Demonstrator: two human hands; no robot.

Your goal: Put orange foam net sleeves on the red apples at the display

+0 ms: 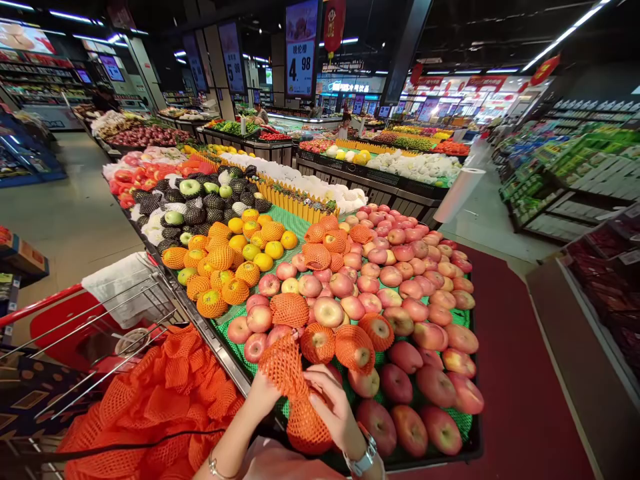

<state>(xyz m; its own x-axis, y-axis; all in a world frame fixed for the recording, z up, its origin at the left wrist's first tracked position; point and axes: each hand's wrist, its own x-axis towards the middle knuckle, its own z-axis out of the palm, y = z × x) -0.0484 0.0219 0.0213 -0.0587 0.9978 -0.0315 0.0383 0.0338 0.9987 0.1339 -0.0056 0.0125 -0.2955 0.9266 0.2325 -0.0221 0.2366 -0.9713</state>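
At the front edge of the apple display, my left hand (pixel 266 393) is closed on an orange foam fruit net (pixel 284 365). My right hand (pixel 333 403) curls its fingers against the same netting, its thumb hidden from clear view. Below and between the hands, a rounded netted bulge (pixel 307 427) hangs; whether fruit is inside cannot be made out. Beyond my fingers sit netted apples (pixel 354 348) among many bare red apples (pixel 329 311). A heap of loose orange nets (pixel 170 400) fills the cart at my left.
A shopping cart (pixel 107 320) with a white cloth (pixel 123 287) stands against the display's left side. Further back are oranges (pixel 274 249), partly netted, and fruit in black nets (pixel 195 215). A yellow picket divider (pixel 290 200) crosses behind. A plastic bag roll (pixel 459 195) stands at back right.
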